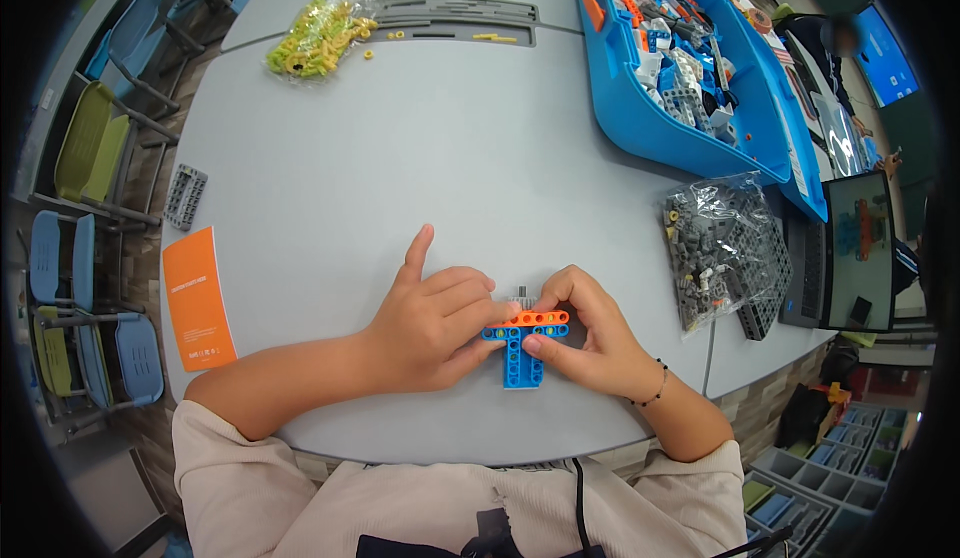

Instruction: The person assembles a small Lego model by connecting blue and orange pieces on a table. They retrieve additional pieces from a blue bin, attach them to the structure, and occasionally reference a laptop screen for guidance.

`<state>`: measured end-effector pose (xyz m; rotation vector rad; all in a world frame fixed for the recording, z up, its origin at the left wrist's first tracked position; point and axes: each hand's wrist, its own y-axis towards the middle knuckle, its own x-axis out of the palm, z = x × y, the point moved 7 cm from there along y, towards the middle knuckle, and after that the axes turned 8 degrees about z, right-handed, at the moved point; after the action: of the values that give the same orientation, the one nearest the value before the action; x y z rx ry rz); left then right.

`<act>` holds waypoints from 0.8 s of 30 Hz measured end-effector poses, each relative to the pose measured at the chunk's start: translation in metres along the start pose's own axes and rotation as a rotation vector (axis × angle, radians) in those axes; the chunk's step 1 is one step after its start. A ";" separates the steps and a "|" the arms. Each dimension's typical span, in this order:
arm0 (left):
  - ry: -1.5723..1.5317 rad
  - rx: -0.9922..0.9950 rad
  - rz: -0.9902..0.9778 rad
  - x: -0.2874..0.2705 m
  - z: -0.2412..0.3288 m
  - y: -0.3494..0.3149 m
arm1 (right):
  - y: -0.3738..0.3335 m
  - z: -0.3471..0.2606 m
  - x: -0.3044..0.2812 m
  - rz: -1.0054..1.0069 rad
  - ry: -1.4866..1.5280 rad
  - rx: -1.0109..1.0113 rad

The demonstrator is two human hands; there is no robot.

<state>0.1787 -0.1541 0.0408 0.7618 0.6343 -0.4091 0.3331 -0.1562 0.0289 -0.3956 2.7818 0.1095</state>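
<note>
Near the front edge of the table, both my hands hold a small assembly of building beams. An orange beam (pixel 540 318) with holes lies across the top of blue beams (pixel 520 363) joined in a T shape. A grey piece (pixel 522 298) with a short axle sticks out at the far side. My left hand (pixel 440 323) pinches the assembly's left end, its index finger raised. On the right end, my right hand (pixel 590 338) grips with the thumb over the blue part and the index finger behind the orange beam.
A blue bin (pixel 640 128) full of parts stands at the far right. Nearer lie a bag of grey parts (pixel 710 248) and a laptop (pixel 855 248). A bag of yellow-green parts (pixel 320 38), an orange booklet (pixel 198 298) and a grey block (pixel 185 198) lie left. A person (pixel 820 48) is beyond.
</note>
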 end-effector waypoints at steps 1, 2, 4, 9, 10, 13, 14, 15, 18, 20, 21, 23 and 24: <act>-0.008 -0.005 0.002 0.000 -0.001 0.000 | 0.001 -0.001 0.000 0.000 0.000 -0.017; -0.017 -0.012 -0.005 0.000 -0.001 0.000 | 0.001 -0.001 0.000 0.003 -0.007 -0.034; -0.035 -0.029 -0.010 0.001 -0.003 0.000 | 0.002 -0.001 0.001 0.007 -0.013 -0.048; -0.038 -0.008 -0.025 0.002 -0.002 0.000 | 0.002 -0.001 0.005 0.001 -0.114 -0.072; -0.032 0.000 -0.023 0.002 -0.002 0.000 | 0.002 -0.003 0.006 0.004 -0.145 -0.089; -0.001 0.026 0.022 0.002 0.000 0.000 | 0.001 -0.005 0.007 0.007 -0.207 -0.111; -0.003 0.023 0.018 0.003 0.001 -0.001 | 0.002 -0.005 0.007 0.006 -0.206 -0.104; 0.002 0.024 0.019 0.003 0.001 -0.001 | 0.002 -0.005 0.007 0.006 -0.209 -0.092; 0.006 0.026 0.031 0.003 0.002 -0.001 | 0.003 -0.007 0.007 0.007 -0.218 -0.084; 0.004 0.024 0.037 0.003 0.002 -0.001 | 0.004 -0.008 0.007 -0.001 -0.209 -0.072; 0.001 0.021 0.036 0.003 0.002 -0.001 | 0.004 -0.007 0.007 -0.005 -0.209 -0.062; -0.010 0.011 0.032 0.003 0.001 -0.001 | 0.005 -0.007 0.007 -0.012 -0.195 -0.042; -0.019 0.005 0.028 0.003 0.001 -0.001 | 0.005 -0.006 0.007 -0.015 -0.197 -0.027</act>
<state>0.1812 -0.1556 0.0387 0.7695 0.6042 -0.3917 0.3239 -0.1543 0.0322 -0.3907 2.5854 0.1731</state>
